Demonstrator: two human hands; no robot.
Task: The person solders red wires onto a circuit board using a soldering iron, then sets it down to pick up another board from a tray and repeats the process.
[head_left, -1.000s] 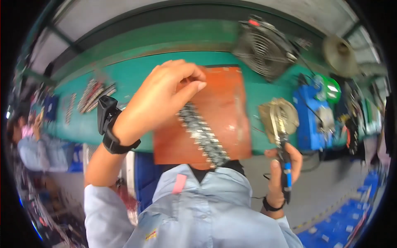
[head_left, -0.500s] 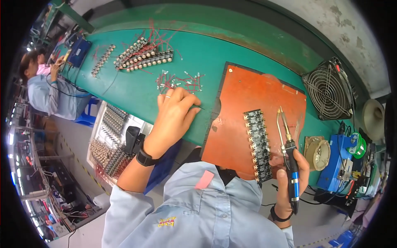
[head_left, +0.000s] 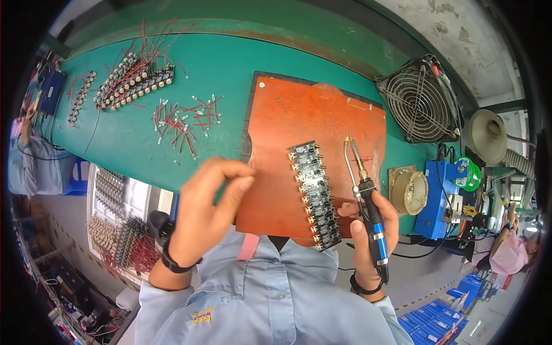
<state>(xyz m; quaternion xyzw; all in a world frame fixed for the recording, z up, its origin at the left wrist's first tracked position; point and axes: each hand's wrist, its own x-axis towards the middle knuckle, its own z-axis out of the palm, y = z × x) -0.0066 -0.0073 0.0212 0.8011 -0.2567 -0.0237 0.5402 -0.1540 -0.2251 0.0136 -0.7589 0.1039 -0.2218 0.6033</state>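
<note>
My left hand [head_left: 204, 207] hovers by the left edge of an orange mat [head_left: 270, 195], thumb and forefinger pinched together. Whatever may be between those fingertips is too small to make out. In my right hand [head_left: 364, 261] is a soldering iron [head_left: 374, 218] with a blue and black handle and a thin side tube, its tip pointing away from me over the mat. Between the two hands lies a strip of black circuit boards [head_left: 315, 192], with metal contacts along both long sides. Beyond my left hand, short red wires [head_left: 183, 125] with pale ends lie loosely on the green bench.
Several finished-looking board strips with long red wires [head_left: 135, 80] sit far left. Below the bench edge, a white tray [head_left: 155, 198] holds more strips. At right stand a black fan [head_left: 418, 103], a solder reel [head_left: 415, 192], and a blue box [head_left: 434, 201] carrying a green spool [head_left: 471, 174].
My left hand has moved from beside the loose wires toward the mat and the board strip. The right hand still holds the soldering iron. The whole view has shifted to the right.
</note>
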